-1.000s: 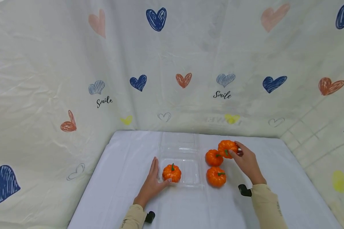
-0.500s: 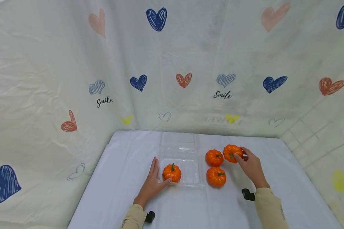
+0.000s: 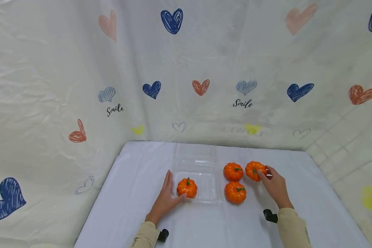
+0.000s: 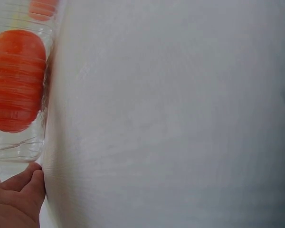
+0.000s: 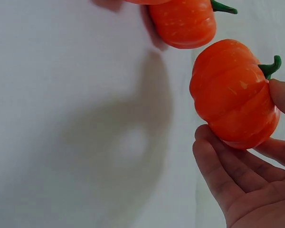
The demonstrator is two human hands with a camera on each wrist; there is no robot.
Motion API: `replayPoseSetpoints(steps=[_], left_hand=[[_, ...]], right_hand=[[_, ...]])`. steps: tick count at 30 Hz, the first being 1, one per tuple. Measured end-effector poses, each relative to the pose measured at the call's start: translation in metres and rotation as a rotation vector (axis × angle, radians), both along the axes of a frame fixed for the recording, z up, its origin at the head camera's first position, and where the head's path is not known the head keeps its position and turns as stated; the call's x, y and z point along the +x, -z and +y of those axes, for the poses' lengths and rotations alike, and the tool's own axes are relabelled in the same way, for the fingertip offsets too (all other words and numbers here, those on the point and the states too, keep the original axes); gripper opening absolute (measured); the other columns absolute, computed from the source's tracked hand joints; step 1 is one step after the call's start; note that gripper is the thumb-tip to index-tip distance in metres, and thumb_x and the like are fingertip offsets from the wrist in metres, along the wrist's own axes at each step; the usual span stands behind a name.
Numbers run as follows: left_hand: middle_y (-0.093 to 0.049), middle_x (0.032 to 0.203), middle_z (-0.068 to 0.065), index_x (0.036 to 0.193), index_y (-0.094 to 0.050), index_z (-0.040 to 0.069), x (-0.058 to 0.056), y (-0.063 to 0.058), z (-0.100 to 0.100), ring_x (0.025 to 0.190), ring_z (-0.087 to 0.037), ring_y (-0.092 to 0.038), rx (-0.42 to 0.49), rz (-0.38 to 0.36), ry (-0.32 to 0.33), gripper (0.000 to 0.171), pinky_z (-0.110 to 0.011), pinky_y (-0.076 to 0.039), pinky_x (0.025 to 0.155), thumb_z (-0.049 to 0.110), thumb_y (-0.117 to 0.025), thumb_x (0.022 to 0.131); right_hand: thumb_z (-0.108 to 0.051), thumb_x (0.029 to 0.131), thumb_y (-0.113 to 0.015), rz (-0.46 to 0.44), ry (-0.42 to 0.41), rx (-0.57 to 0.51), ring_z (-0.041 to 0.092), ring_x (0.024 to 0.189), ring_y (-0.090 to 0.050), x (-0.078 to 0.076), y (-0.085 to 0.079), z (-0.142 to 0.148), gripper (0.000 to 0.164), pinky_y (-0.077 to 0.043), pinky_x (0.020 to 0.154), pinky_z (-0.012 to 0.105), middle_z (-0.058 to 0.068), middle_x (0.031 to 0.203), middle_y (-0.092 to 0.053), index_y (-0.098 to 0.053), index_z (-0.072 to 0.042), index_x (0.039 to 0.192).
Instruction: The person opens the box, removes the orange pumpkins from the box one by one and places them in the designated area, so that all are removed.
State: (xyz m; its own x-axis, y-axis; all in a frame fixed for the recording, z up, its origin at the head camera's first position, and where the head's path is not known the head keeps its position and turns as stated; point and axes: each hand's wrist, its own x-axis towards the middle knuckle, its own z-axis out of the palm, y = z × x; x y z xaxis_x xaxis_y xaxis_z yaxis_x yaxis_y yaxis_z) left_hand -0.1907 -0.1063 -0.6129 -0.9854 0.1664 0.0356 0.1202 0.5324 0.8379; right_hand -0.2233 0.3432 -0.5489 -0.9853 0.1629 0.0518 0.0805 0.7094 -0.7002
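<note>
In the head view a small orange toy pumpkin [image 3: 256, 171] with a green stem is held in my right hand [image 3: 274, 186]. The right wrist view shows the thumb near the stem of that pumpkin [image 5: 232, 95] and the fingers under its side. My left hand [image 3: 163, 203] lies along the left side of a clear plastic clamshell box [image 3: 207, 187], fingers straight, thumb at the front edge. Inside the box's left part sits another pumpkin [image 3: 187, 189]. Two more stand right of the box, a rear pumpkin [image 3: 233, 172] and a front pumpkin [image 3: 235, 193].
The box's clear lid [image 3: 194, 153] lies folded back behind it. A white cloth covers the table [image 3: 192, 227]. A pale curtain [image 3: 204, 51] printed with hearts hangs behind the table and along its sides. Each wrist wears a small black camera, such as the right one [image 3: 270, 216].
My right hand has moved the held pumpkin right and toward me, away from the rear pumpkin it overlapped. My left hand has stayed by the box. The head view has shifted slightly.
</note>
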Motion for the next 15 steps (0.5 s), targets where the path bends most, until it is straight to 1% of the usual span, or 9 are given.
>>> replayPoseSetpoints(steps=[5,9,15], left_hand=[[0.0,0.18,-0.002,0.173,-0.009,0.01,0.001,0.0,0.001,0.163,-0.033,-0.016,0.009,0.0,-0.002,0.122,-0.061,-0.027,0.124,0.066,-0.077,0.089],[0.001,0.18,-0.002,0.173,-0.008,0.01,0.0,0.001,0.001,0.163,-0.033,-0.015,-0.002,-0.001,0.002,0.122,-0.06,-0.027,0.124,0.067,-0.076,0.089],[0.0,0.18,-0.002,0.173,-0.008,0.01,0.0,0.0,0.001,0.163,-0.032,-0.015,-0.002,-0.001,0.004,0.122,-0.059,-0.026,0.125,0.066,-0.077,0.089]], right_hand=[[-0.049,0.112,-0.05,-0.04,0.018,-0.003,0.051,0.124,-0.057,0.001,0.008,0.003,0.079,-0.055,0.101,0.062,0.039,0.146,-0.051,-0.038,0.016,0.154],[-0.049,0.113,-0.047,-0.076,0.04,-0.013,0.052,0.125,-0.056,0.001,0.012,0.004,0.079,-0.054,0.102,0.062,0.04,0.147,-0.05,-0.036,0.017,0.155],[-0.049,0.113,-0.045,-0.101,0.041,-0.006,0.054,0.125,-0.055,0.0,0.016,0.007,0.079,-0.054,0.102,0.063,0.041,0.145,-0.05,-0.036,0.018,0.154]])
